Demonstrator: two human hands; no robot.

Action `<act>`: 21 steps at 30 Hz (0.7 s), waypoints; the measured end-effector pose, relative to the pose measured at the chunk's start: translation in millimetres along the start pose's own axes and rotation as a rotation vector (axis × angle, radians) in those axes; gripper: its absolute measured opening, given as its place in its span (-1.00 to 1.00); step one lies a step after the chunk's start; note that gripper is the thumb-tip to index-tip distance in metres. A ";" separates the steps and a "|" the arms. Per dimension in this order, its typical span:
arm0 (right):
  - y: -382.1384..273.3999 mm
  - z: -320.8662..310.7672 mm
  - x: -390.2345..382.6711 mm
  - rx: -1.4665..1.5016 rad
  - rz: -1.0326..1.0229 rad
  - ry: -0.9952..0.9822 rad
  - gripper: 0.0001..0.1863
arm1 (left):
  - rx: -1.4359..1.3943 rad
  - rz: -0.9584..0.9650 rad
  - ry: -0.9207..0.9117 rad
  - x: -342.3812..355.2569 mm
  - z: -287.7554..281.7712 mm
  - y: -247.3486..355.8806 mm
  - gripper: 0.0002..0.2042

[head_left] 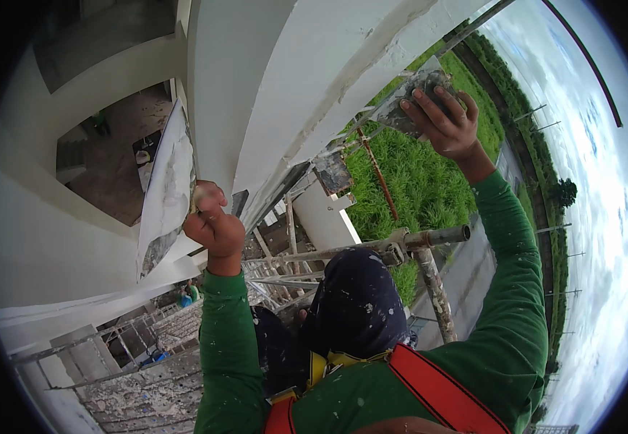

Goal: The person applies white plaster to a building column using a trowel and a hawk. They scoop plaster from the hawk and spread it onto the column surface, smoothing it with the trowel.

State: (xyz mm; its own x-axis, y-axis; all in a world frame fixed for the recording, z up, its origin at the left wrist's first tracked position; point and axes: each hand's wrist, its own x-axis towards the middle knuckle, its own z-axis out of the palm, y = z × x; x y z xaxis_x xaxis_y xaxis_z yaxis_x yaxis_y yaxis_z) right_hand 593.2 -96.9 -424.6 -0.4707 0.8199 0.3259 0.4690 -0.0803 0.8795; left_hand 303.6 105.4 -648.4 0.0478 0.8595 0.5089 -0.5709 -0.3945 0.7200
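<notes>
My left hand [211, 220] grips a wide, flat board [163, 184] at its edge or handle; the board is coated in white compound, with a grey patch near its lower tip. Higher up at the right, my right hand [444, 119] has its fingers curled over the back of a grey, plaster-smeared flat trowel [404, 101], beside a white wall edge [328, 72] with a rough beige strip along it. Whether the trowel touches that edge I cannot tell. Both of my green sleeves are flecked with white.
Metal scaffold pipes [426, 242] cross below my hands. Paint-spattered planks [147, 383] lie lower left. An opening [97, 166] at left shows a floor with objects. Far below are grass [400, 173] and a paved strip [462, 275]. A small green-clad person [191, 293] is partly visible lower left.
</notes>
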 end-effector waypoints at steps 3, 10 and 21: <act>-12.0 -46.8 -0.1 0.258 0.288 0.035 -0.65 | -0.256 -0.104 -0.113 1.5 23.0 28.7 -0.59; -57.7 -123.9 32.8 0.470 0.529 0.404 -0.67 | -0.767 -0.746 -0.913 -31.6 61.1 72.5 -0.55; -117.7 -107.7 -16.2 1.774 1.212 -0.288 -0.67 | 0.085 0.087 -0.545 -23.9 49.8 36.8 -0.66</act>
State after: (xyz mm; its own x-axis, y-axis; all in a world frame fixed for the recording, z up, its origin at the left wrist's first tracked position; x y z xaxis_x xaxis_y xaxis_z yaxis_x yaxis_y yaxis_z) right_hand 465.2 -161.8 -496.0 0.5254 0.8409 0.1296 0.4663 -0.1572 -0.8706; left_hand 322.2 54.2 -610.6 0.4330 0.5390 0.7225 -0.5248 -0.5010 0.6882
